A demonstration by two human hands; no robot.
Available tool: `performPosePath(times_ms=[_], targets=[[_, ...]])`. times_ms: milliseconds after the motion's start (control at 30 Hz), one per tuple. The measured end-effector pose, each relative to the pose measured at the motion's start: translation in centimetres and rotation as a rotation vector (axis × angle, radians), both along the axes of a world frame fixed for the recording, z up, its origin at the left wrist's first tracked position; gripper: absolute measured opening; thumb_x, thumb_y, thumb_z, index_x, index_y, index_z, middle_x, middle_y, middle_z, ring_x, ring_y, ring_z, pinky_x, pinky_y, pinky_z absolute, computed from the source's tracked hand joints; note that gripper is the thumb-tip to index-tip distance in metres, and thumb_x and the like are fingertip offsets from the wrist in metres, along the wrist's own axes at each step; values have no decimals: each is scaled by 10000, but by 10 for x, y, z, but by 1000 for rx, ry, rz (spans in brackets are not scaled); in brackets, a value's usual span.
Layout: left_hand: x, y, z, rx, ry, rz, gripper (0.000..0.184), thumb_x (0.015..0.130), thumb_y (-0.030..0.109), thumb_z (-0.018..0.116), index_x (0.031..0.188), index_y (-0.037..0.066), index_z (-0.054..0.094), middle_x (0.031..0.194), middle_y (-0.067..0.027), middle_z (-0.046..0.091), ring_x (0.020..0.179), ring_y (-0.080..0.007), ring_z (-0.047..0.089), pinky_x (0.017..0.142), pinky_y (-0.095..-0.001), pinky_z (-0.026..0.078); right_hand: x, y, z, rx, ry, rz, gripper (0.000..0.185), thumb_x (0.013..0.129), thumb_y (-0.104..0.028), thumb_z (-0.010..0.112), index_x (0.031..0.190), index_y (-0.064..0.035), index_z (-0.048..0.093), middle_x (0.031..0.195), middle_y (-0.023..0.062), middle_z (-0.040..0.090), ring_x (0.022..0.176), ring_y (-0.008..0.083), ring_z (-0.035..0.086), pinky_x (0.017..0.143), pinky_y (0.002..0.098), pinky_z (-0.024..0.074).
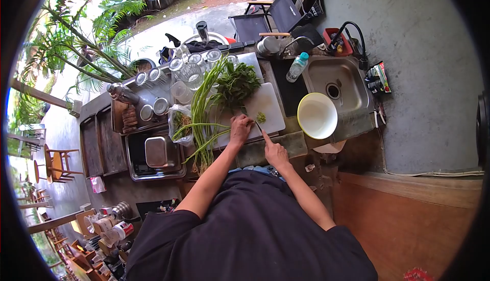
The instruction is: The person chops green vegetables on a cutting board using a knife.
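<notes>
My left hand is closed on the ends of green long beans, pressed down on the white cutting board. My right hand grips a small knife, its blade close beside my left fingertips. A little heap of chopped green pieces lies just beyond the blade. The bunch of long beans stretches along the left of the board and over the counter's near edge. Dark leafy greens rest on the far part of the board.
A white bowl with a yellow rim stands right of the board, before the steel sink. A turquoise-capped bottle is near the sink. Several glasses, a plastic bag and a metal tray occupy the left side.
</notes>
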State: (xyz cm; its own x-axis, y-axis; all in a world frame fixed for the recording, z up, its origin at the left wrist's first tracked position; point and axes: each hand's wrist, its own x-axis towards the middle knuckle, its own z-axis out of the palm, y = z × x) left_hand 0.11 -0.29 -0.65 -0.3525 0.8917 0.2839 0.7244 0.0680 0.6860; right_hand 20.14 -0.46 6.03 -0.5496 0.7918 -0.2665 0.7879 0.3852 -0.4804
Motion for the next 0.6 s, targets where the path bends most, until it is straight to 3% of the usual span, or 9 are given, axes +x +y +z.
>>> performPosePath(times_ms=[600], targets=[[-8,0,8,-10,52,-94,48,826,121,707,848,106,746,868,-50,666,904,-245,649,976,-431,382,-14,7,-21,-74,-20,-14,727,952,-190,506,1587,-343,187,822,310,668,823,503,664,804,621,512]])
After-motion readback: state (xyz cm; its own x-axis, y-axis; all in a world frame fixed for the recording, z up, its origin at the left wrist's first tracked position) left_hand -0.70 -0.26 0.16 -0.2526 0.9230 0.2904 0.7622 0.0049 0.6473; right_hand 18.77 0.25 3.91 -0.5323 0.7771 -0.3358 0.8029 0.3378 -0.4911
